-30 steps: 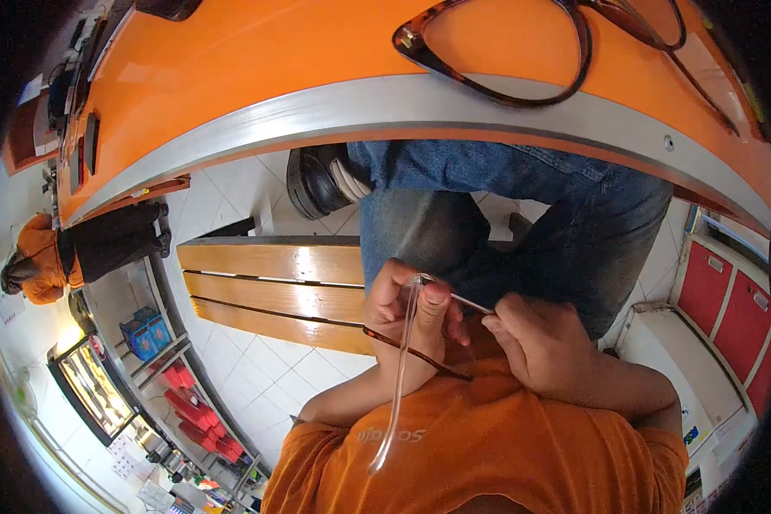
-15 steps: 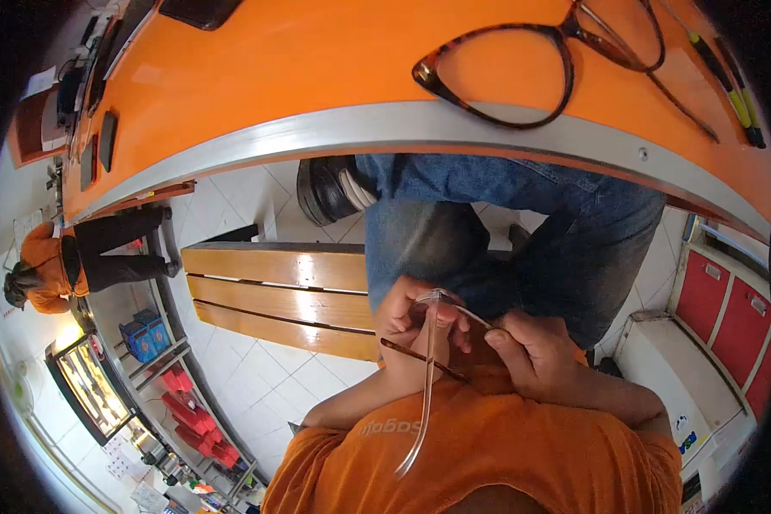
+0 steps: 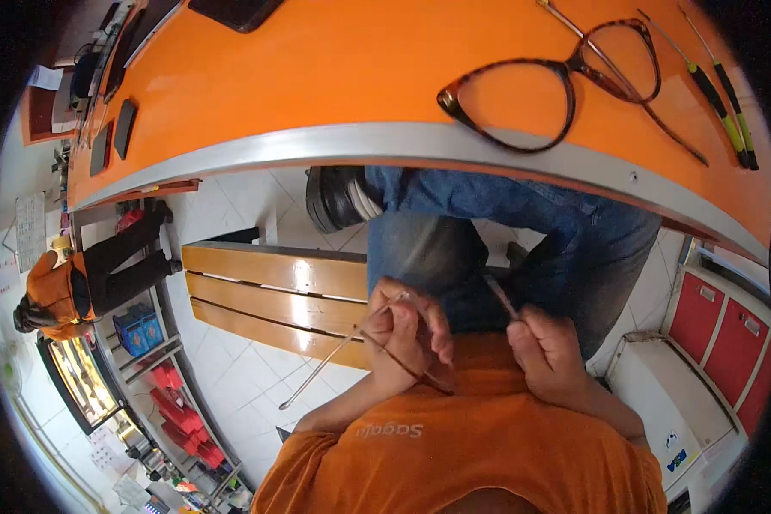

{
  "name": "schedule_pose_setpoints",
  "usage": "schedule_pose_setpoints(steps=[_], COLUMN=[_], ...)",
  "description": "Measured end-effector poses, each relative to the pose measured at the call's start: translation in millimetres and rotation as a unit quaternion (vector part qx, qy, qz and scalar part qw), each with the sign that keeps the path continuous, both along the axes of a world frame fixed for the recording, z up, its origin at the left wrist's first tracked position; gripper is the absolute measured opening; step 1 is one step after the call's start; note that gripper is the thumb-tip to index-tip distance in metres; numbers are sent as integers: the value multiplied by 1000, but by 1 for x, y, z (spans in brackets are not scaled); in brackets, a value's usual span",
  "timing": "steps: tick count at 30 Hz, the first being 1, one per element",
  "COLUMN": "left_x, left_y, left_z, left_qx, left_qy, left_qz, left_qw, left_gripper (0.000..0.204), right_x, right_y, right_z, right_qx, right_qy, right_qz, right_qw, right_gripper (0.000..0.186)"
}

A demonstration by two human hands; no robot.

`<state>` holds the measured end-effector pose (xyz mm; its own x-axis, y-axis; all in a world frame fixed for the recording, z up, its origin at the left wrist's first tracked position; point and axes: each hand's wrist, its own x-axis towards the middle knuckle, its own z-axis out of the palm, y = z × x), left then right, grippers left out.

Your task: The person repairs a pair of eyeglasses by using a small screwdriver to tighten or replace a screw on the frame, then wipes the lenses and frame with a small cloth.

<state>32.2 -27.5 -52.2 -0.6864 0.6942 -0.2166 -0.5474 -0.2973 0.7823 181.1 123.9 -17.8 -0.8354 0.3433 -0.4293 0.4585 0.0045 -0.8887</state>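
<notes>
In front of my orange shirt, my left hand [image 3: 409, 332] is closed on a thin clear eyeglass temple [image 3: 324, 368] that slants down to the left. A brown tortoiseshell eyeglass temple [image 3: 394, 355] is held in the same hand, crossing near the palm. To the right and apart from it, my right hand [image 3: 546, 349] pinches a slim brownish stick [image 3: 500, 297], its tip pointing up and left; its exact kind is unclear. Above on the table lies a tortoiseshell eyeglass frame [image 3: 565, 86] with one temple folded out.
The orange table [image 3: 343, 77] has a metal edge [image 3: 300, 144]. Two yellow-and-black screwdrivers [image 3: 726, 116] lie at its right. A wooden bench [image 3: 274, 295] stands left of my legs. Farther left, a person in orange [image 3: 64, 287] stands by shelves. A white chest [image 3: 672, 403] is at the right.
My hands have drawn apart, and the stick in my right hand has come away from the clear temple. The clear temple has swung from pointing downward to slanting left.
</notes>
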Motion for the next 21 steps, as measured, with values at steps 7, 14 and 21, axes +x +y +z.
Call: schedule_pose_setpoints(steps=[7, 14, 21], left_x=[4, 5, 5], left_y=[7, 6, 8], left_z=[21, 18, 19], left_qx=[-47, -18, 1], left_qy=[65, 40, 34], left_qz=[-23, -22, -21], left_qw=[997, 999, 999], left_gripper=[32, 32, 31], right_x=[-16, -21, -24], right_y=[3, 6, 7], right_z=[11, 19, 21], right_qx=[130, 161, 162], right_qy=[73, 69, 61], right_qz=[139, 167, 164], right_qw=[979, 970, 971], right_gripper=[23, 23, 23])
